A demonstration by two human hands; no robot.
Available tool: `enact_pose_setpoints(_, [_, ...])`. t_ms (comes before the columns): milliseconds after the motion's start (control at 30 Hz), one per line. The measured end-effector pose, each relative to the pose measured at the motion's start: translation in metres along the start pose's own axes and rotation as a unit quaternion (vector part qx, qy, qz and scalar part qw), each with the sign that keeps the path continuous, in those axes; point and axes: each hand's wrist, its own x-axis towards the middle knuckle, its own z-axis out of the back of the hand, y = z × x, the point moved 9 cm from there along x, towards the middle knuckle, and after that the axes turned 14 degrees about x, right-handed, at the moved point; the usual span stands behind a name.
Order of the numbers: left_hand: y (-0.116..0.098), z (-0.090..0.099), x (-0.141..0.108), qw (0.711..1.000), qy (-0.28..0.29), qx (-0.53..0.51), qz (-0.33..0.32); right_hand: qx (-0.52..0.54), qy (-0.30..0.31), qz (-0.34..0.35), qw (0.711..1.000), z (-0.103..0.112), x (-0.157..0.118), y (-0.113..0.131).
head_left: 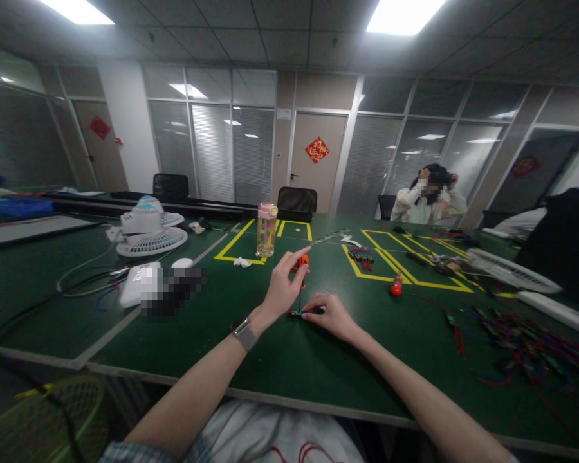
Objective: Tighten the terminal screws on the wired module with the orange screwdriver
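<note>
My left hand (pixel 282 283), with a watch on its wrist, is closed around the orange handle of a screwdriver (pixel 303 260). The screwdriver stands nearly upright, and its thin dark shaft runs down to a small green circuit board (pixel 296 314) on the table. Whether the tip sits in a screw is too small to tell. My right hand (pixel 335 316) rests low on the tabletop, its fingertips pinching the right end of that board. Part of the board is hidden behind those fingers.
A tangle of wired boards (pixel 521 341) spreads to the right, near a red-orange gourd-shaped object (pixel 396 285). A drink bottle (pixel 267 230) stands ahead, a white fan (pixel 149 228) to the left. Yellow tape marks the green table (pixel 183 347). Another person (pixel 429 196) sits across at right.
</note>
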Motion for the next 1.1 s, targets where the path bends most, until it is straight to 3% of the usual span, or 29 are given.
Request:
enact_pose_setpoints(267, [-0.006, 0.011, -0.001, 0.996, -0.046, 0.072, -0.010, 0.005, 0.003, 0.001, 1.000, 0.001, -0.001, 0.000])
enact_pose_setpoints(500, [-0.004, 0.008, -0.002, 0.999, -0.017, 0.040, 0.002, 0.009, -0.010, 0.007, 1.000, 0.001, -0.005, -0.001])
enact_pose_setpoints(733, [-0.009, 0.013, -0.002, 0.995, -0.053, 0.086, -0.016, -0.006, -0.016, 0.002, 1.000, 0.000, -0.005, -0.003])
enact_pose_setpoints(1000, [-0.006, 0.010, 0.001, 0.999, -0.020, 0.030, -0.008, -0.010, -0.017, 0.001, 1.000, 0.000, -0.004, -0.007])
enact_pose_setpoints(1100, [-0.004, 0.014, 0.002, 0.998, -0.045, 0.054, -0.005, -0.012, -0.020, -0.001, 1.000, 0.000, -0.004, -0.009])
